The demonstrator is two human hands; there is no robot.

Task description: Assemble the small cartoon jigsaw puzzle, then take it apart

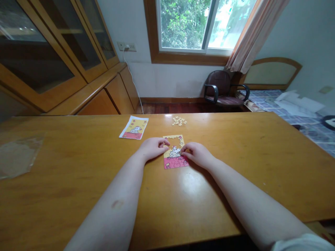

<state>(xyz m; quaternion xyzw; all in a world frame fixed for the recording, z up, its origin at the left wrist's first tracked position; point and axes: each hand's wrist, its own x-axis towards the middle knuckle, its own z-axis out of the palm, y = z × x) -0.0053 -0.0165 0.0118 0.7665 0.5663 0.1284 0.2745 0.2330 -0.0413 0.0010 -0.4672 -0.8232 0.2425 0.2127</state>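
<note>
Bare left hand (pixel 154 147) is half-open, holding nothing, bare right hand (pixel 198 154) nearly pinched (can't tell on what), both at the rectangular yellow-and-pink jigsaw puzzle's (pixel 175 163) sides.

Bare left hand (pixel 155 148) at left edge of flat rectangular yellow-and-pink jigsaw (pixel 174 163), thumb and finger apart. Bare right hand (pixel 197 154) at right edge; can't tell if it's pinching a piece. Upper middle unfilled, pink bottom filled. Beyond: pale loose jigsaw pieces (pixel 179 121). Left of those: white-bordered yellow-and-pink picture sheet (pixel 134 129). Glossy brown wooden table (pixel 78 150).
</note>
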